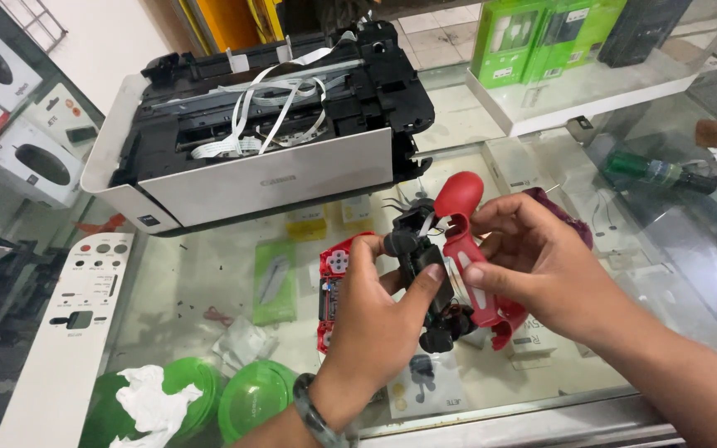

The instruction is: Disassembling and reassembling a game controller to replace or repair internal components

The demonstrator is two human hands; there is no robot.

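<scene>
My left hand (pixel 373 319) grips the black inner frame (pixel 417 253) of an opened game controller, thumb pressed on its side. My right hand (pixel 538 265) holds the red rear shell (pixel 463 241) of the same controller, tilted upright and partly separated from the black part. Thin wires run between the two halves. The red front shell (pixel 332 286) with grey buttons lies on the glass counter just left of my left hand.
An opened printer (pixel 259 124) with loose white ribbon cables sits at the back. Its white control panel (pixel 68 332) lies at left. Green plastic lids (pixel 251 398) with crumpled tissue lie near left. A green-handled screwdriver (pixel 653 172) and green boxes (pixel 541 37) are at right.
</scene>
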